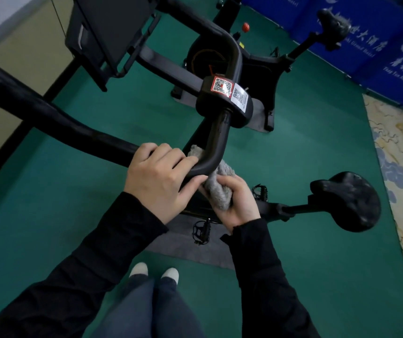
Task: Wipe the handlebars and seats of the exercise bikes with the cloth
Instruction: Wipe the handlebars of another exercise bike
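Your left hand (161, 179) gripped the handlebar (216, 145) at its near bend; your right hand (238, 206) clutched the cloth (218, 191) against the bar's underside. Step: handlebar wiping. The next move likely called for sliding the cloth along the bar, with the seat (349, 201), at right, to follow.

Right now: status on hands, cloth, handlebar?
Left hand grips handlebar. Right hand holds grey cloth against the bar's bend. Seat off to the right, nothing on it.
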Tool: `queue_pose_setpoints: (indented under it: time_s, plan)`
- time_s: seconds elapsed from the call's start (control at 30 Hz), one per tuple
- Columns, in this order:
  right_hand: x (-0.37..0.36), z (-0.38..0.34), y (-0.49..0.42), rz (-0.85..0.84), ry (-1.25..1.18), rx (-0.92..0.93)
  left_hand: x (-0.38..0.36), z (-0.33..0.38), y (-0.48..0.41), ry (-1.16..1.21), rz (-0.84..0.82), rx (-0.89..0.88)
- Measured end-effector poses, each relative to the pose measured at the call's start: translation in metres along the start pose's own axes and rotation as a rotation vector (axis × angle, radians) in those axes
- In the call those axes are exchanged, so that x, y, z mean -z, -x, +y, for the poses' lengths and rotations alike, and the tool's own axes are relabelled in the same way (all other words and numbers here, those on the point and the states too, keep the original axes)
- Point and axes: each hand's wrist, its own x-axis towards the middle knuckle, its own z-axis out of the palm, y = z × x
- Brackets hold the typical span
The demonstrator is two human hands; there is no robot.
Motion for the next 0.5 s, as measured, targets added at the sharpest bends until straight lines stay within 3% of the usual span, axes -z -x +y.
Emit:
queue_pose_setpoints:
  time_s: [0.23,0.5]
  plan:
    - [-0.004,-0.009,-0.021,0.102,0.144,0.100,-0.002,-0.001,0.001,-0.001,0.010,-0.015]
    - [0.014,-0.010,-0.005,0.305,0.732,0.582,0.001,0.006,-0.002,-0.032,-0.009,0.043]
